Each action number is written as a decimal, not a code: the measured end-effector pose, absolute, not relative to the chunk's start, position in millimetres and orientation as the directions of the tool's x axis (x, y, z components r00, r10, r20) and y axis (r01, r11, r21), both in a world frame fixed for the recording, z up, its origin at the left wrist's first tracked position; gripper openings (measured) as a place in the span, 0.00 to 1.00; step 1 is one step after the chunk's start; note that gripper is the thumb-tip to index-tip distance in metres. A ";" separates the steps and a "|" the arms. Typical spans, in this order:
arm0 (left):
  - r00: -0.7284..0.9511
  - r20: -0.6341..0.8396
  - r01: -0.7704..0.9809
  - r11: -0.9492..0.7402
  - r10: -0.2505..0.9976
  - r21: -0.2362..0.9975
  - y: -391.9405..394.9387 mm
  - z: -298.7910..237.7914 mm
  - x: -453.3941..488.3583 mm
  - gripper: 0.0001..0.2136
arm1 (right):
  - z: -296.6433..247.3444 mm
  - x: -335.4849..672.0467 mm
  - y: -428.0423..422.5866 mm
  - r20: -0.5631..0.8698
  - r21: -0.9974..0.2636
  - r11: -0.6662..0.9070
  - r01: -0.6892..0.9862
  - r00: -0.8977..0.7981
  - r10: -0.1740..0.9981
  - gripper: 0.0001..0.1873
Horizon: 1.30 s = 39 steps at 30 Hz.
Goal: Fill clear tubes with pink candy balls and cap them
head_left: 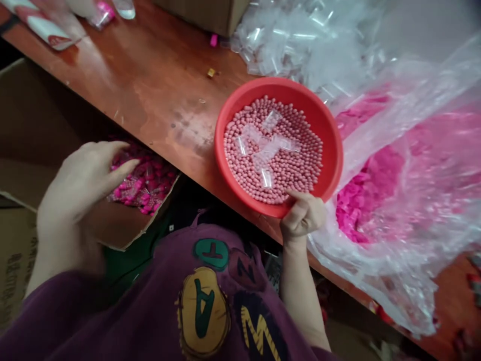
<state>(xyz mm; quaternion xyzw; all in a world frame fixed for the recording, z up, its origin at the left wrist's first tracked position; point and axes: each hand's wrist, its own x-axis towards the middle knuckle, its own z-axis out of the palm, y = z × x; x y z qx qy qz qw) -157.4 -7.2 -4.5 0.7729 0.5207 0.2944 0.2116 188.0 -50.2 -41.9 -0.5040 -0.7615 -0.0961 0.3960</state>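
Note:
My left hand is over an open cardboard box, thumb and fingers apart, with nothing visible between them. Below its fingertips lies a pile of small clear packets with bright pink parts. At the near rim of a red plastic bowl is my right hand, fingers curled, index fingertip at the beads. Whatever those fingers pinch is too small or hidden to make out. Pink beads fill the bowl's bottom, and several clear plastic pieces lie on them.
The bowl stands on a reddish-brown table. Clear plastic pieces are heaped behind it. On the right, a clear plastic bag holds bright pink pieces. Another cardboard box stands at the back. A co-worker's sleeve shows top left.

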 end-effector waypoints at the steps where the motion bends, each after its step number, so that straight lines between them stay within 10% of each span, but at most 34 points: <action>1: 0.314 0.249 0.667 -0.399 0.916 0.629 1.4 2.0 -147.1 0.22 | -38.7 186.8 -50.3 0.686 -0.261 0.485 0.835 -0.193 0.701 0.30; 10: 0.655 0.210 0.612 -0.673 0.725 0.415 104.7 10.9 -32.7 0.12 | -0.2 174.7 -47.8 0.279 -0.308 0.340 0.889 -0.257 0.925 0.21; 16: 0.674 -0.076 0.731 -0.649 0.735 0.208 142.0 3.0 26.9 0.13 | -6.5 180.8 -42.9 0.318 -0.520 0.295 0.802 -0.139 0.938 0.16; 21: 0.764 0.008 0.524 -0.627 0.646 0.576 109.0 15.2 -12.7 0.12 | -1.7 182.5 -34.5 0.212 -0.510 0.233 0.828 -0.141 0.967 0.34; 25: 0.668 -0.096 0.304 -0.153 0.738 0.940 64.9 24.2 -33.6 0.13 | 19.6 171.2 -32.1 -0.066 -0.446 0.183 0.876 -0.237 0.969 0.34; 32: 0.371 -0.216 0.294 0.107 0.903 0.950 40.7 51.1 -87.7 0.07 | 35.2 169.3 -27.2 -0.179 -0.439 0.197 0.876 -0.300 0.937 0.21; 39: 0.349 -0.247 0.186 0.192 0.904 0.964 33.2 52.3 -95.0 0.11 | 9.7 161.3 -12.5 0.046 -0.655 0.343 0.673 -0.417 0.908 0.42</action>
